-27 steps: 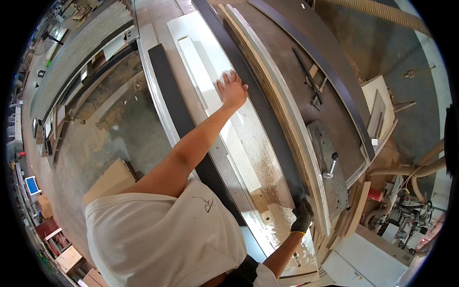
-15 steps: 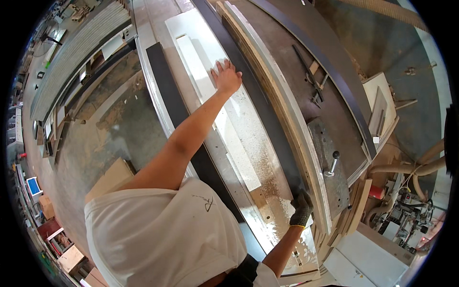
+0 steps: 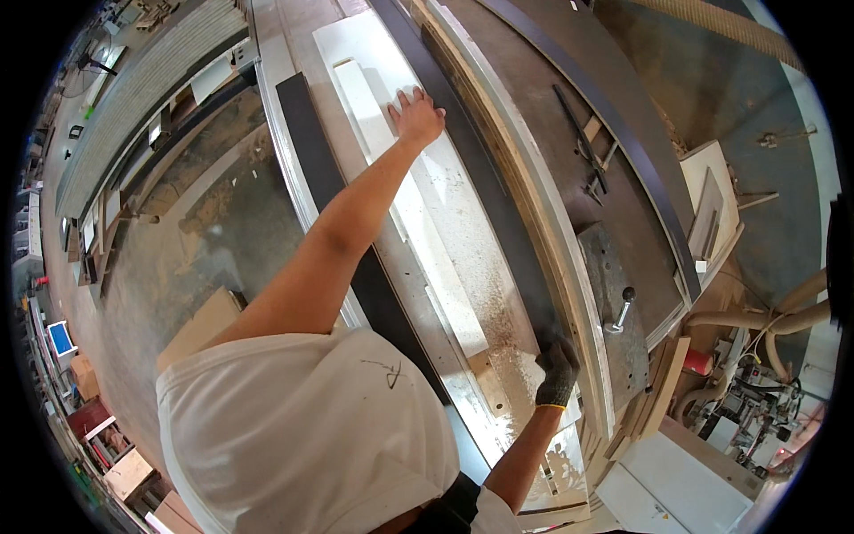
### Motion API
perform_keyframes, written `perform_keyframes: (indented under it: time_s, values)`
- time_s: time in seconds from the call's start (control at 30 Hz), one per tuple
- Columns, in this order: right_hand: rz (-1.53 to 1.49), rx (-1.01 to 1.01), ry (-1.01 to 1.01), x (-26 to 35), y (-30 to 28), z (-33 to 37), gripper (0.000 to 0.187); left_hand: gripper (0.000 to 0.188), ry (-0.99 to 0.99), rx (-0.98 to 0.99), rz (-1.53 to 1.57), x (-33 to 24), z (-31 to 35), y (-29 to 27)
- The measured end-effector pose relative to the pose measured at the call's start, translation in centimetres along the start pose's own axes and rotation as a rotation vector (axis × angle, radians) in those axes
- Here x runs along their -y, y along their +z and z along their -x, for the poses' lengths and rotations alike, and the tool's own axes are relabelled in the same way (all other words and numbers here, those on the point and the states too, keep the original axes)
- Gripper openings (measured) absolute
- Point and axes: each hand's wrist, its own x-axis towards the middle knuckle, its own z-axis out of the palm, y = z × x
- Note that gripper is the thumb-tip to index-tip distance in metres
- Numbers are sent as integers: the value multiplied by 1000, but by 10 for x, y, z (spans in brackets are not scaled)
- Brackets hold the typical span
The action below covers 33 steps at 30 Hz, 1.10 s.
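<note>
Obscured: the near end of the long dark strip (image 3: 485, 169) disappears under the right hand (image 3: 558, 374); its far end runs out of the top edge. The person's white-shirted shoulder (image 3: 302, 436) covers the lower table. Whether the right fingers close around the strip or only press on it cannot be told; the grey work glove with a yellow cuff hides them. Machinery at the lower right is small and bent by the lens, hard to make out.

Left hand (image 3: 414, 116): bare, arm stretched far out, palm down, fingers spread flat, resting at the edge of the strip where it meets the white panel (image 3: 445, 222).

Dark strip: thin, narrow, matt black, smooth, straight-edged. It lies flat between the white panel and the pale wooden fence board (image 3: 534, 191). Its long axis runs from lower right, at the gloved hand, up and left toward the top of the picture.

White panel: long, flat, glossy, dusted with pale sawdust (image 3: 511, 351) that thickens toward the gloved hand.

Fence board: light wood, layered edge, parallel to the strip.

Machine table (image 3: 614, 303): grey metal, dull, carrying a black-knobbed lever (image 3: 622, 307).

Second black strip (image 3: 320, 178): wider, on the left side of the panel, parallel.

Floor (image 3: 205, 222): concrete, dusty.
</note>
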Motion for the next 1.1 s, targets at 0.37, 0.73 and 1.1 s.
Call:
perform_keyframes:
  time_s: [0.37,0.73,1.1]
  values:
    - [-31,36,18,11,36,-13,31,57,-20,-54,1,17,-42,-9]
    - [-38,103,2,22,61,-19,39,57,-18,-71,-15,33,-78,-13]
    - [-68,93,8,28,89,-28,39,61,-21,-58,35,50,-108,-16]
